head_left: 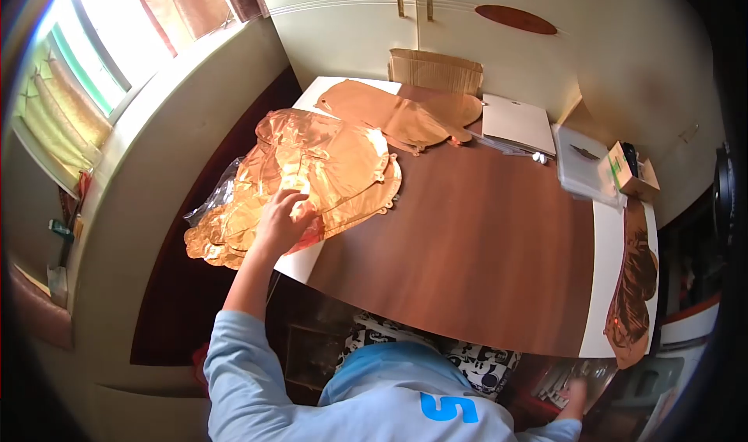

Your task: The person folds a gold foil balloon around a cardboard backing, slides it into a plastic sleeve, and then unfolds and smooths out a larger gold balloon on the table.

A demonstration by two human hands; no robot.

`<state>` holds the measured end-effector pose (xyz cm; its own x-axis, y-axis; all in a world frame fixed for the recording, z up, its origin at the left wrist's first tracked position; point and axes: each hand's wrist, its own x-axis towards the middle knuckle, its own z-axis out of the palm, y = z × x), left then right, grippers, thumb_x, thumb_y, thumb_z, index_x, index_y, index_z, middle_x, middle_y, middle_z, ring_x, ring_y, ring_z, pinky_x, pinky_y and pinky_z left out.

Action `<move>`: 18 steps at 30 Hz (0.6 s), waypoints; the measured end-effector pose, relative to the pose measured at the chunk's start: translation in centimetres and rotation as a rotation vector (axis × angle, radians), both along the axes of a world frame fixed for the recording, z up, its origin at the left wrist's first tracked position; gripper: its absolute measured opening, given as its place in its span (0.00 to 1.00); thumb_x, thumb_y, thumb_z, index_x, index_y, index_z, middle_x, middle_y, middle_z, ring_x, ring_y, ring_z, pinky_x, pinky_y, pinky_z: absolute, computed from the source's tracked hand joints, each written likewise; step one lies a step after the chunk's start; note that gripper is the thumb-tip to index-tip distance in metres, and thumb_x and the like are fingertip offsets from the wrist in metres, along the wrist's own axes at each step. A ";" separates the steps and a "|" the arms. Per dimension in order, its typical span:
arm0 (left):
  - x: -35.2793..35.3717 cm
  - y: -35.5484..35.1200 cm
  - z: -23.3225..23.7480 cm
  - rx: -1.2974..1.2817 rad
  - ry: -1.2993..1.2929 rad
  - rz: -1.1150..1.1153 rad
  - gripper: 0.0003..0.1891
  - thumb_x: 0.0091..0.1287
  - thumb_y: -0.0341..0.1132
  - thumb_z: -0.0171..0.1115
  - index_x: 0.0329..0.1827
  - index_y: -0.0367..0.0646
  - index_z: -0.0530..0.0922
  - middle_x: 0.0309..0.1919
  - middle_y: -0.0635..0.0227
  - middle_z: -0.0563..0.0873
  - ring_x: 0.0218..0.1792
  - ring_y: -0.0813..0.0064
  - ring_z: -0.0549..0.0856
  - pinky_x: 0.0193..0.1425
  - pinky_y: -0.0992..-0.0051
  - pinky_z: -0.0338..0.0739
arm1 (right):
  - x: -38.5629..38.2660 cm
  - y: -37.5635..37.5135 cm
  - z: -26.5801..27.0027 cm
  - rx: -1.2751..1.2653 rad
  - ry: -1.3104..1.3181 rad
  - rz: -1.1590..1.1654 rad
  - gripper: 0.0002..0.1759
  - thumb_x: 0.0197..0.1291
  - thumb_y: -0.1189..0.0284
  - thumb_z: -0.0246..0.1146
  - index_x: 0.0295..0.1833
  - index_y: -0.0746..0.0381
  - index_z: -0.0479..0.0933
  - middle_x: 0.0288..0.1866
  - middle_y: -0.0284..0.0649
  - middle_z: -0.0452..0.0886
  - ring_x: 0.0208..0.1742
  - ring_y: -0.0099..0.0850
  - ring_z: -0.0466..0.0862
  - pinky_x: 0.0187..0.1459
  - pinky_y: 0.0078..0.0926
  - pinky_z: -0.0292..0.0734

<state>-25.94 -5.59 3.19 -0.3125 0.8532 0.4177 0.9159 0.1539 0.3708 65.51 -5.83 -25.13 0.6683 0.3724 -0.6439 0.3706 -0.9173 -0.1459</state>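
Resting open on one of three foil heaps [327,162], left hand [282,220]; right hand [576,395], grip unclear.

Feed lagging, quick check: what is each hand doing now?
Left hand: open, resting on the foil balloons.
Right hand: cannot be told, too dim.

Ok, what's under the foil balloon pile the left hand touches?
Clear plastic wrapping pokes out left of the foil balloon pile; the table carries part. Anything else beneath is covered.

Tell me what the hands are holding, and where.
Left hand presses the foil pile near its edge; no clear grip. Right hand: too blurred to tell.
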 end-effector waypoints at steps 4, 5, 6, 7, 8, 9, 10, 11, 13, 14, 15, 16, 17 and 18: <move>-2.2 1.5 -1.9 -0.065 -0.024 -0.019 0.11 0.59 0.39 0.72 0.40 0.42 0.85 0.44 0.58 0.83 0.52 0.53 0.81 0.59 0.61 0.75 | 0.8 -1.6 0.7 0.040 -0.278 0.879 0.16 0.64 0.67 0.62 0.41 0.73 0.81 0.31 0.52 0.86 0.29 0.42 0.90 0.29 0.37 0.85; -2.7 1.7 -2.5 -0.051 -0.034 0.003 0.10 0.60 0.38 0.71 0.39 0.43 0.85 0.43 0.58 0.83 0.52 0.53 0.81 0.58 0.60 0.76 | -7.4 -0.6 8.4 -0.137 -0.142 0.911 0.14 0.63 0.69 0.63 0.38 0.72 0.82 0.29 0.49 0.86 0.29 0.40 0.90 0.29 0.34 0.85; -2.9 1.8 -2.9 -0.038 -0.045 0.024 0.09 0.60 0.38 0.70 0.38 0.43 0.85 0.42 0.58 0.83 0.51 0.53 0.81 0.57 0.60 0.76 | -15.9 0.4 16.4 -0.303 -0.007 0.937 0.12 0.62 0.70 0.65 0.35 0.71 0.83 0.27 0.46 0.87 0.29 0.37 0.90 0.29 0.31 0.84; -3.0 2.0 -2.9 -0.004 -0.016 0.010 0.07 0.63 0.36 0.68 0.36 0.41 0.84 0.38 0.57 0.84 0.46 0.52 0.83 0.53 0.59 0.77 | -19.6 0.6 19.3 -0.242 0.139 0.952 0.15 0.63 0.67 0.64 0.36 0.71 0.83 0.28 0.47 0.87 0.27 0.35 0.89 0.30 0.31 0.83; -3.0 2.2 -2.4 -0.029 -0.058 0.019 0.08 0.63 0.37 0.67 0.35 0.40 0.84 0.38 0.56 0.84 0.45 0.52 0.83 0.52 0.59 0.78 | -23.4 0.8 22.1 -0.187 0.293 0.956 0.18 0.63 0.63 0.64 0.36 0.70 0.84 0.29 0.47 0.87 0.24 0.32 0.88 0.31 0.31 0.83; -2.8 2.5 -1.3 -0.053 -0.100 0.029 0.09 0.64 0.37 0.67 0.35 0.39 0.84 0.37 0.56 0.84 0.43 0.51 0.83 0.51 0.59 0.78 | -26.6 1.5 24.9 -0.145 0.392 1.021 0.16 0.64 0.65 0.62 0.36 0.70 0.83 0.28 0.45 0.87 0.24 0.30 0.87 0.30 0.29 0.82; -2.5 2.7 -0.2 -0.081 -0.143 0.039 0.09 0.64 0.37 0.67 0.34 0.39 0.84 0.37 0.55 0.84 0.42 0.51 0.84 0.50 0.59 0.79 | -29.8 2.4 27.7 -0.105 0.493 1.083 0.15 0.65 0.67 0.61 0.36 0.70 0.83 0.27 0.43 0.87 0.23 0.27 0.86 0.29 0.27 0.81; -1.8 2.9 1.1 -0.046 -0.091 0.049 0.12 0.65 0.39 0.66 0.33 0.37 0.83 0.36 0.54 0.85 0.40 0.50 0.85 0.48 0.58 0.79 | -33.3 3.4 31.2 -0.052 0.538 1.181 0.14 0.66 0.69 0.59 0.35 0.69 0.83 0.27 0.41 0.86 0.23 0.26 0.86 0.29 0.25 0.81; 0.3 4.0 3.2 -0.066 -0.121 0.034 0.12 0.65 0.40 0.66 0.33 0.39 0.84 0.38 0.54 0.85 0.41 0.50 0.85 0.48 0.58 0.80 | -38.9 5.6 35.5 0.186 0.706 1.319 0.13 0.68 0.72 0.57 0.34 0.68 0.82 0.26 0.39 0.86 0.23 0.24 0.84 0.28 0.23 0.80; 2.1 4.5 4.3 -0.074 -0.138 0.026 0.12 0.65 0.40 0.66 0.33 0.39 0.84 0.38 0.54 0.85 0.41 0.50 0.86 0.48 0.58 0.80 | -41.2 6.9 36.3 0.377 0.825 1.357 0.13 0.68 0.72 0.57 0.35 0.67 0.82 0.26 0.37 0.85 0.23 0.24 0.84 0.27 0.23 0.79; 5.4 4.5 6.4 -0.107 -0.155 0.028 0.12 0.66 0.40 0.65 0.33 0.40 0.84 0.38 0.54 0.85 0.40 0.50 0.86 0.47 0.57 0.80 | -43.9 8.4 36.9 0.484 0.899 1.318 0.16 0.72 0.69 0.54 0.38 0.68 0.82 0.29 0.38 0.86 0.25 0.25 0.85 0.30 0.24 0.80; 8.8 4.6 7.5 -0.138 -0.171 0.030 0.12 0.66 0.40 0.64 0.33 0.40 0.84 0.37 0.53 0.85 0.39 0.50 0.86 0.46 0.56 0.80 | -46.3 10.5 35.8 0.498 1.061 1.206 0.23 0.77 0.61 0.52 0.44 0.70 0.81 0.33 0.42 0.86 0.28 0.28 0.86 0.36 0.26 0.82; 11.1 5.0 6.2 -0.164 -0.194 -0.003 0.10 0.66 0.38 0.63 0.33 0.40 0.84 0.36 0.52 0.85 0.38 0.50 0.86 0.45 0.56 0.81 | -48.6 12.5 34.9 0.350 1.157 1.039 0.31 0.77 0.50 0.51 0.53 0.73 0.78 0.41 0.48 0.85 0.34 0.34 0.88 0.42 0.30 0.83; 13.3 5.1 4.5 -0.194 -0.215 -0.036 0.09 0.66 0.36 0.63 0.34 0.39 0.84 0.35 0.50 0.85 0.38 0.50 0.87 0.43 0.55 0.81 | -50.5 14.6 33.1 0.186 1.300 0.760 0.37 0.73 0.45 0.54 0.60 0.73 0.74 0.48 0.51 0.84 0.38 0.38 0.88 0.44 0.35 0.84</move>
<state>-12.61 -0.54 7.68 -0.3441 0.9228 0.1732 0.8254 0.2094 0.5242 14.98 8.81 7.95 -0.6926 0.4966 -0.5232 0.2590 -0.5057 -0.8229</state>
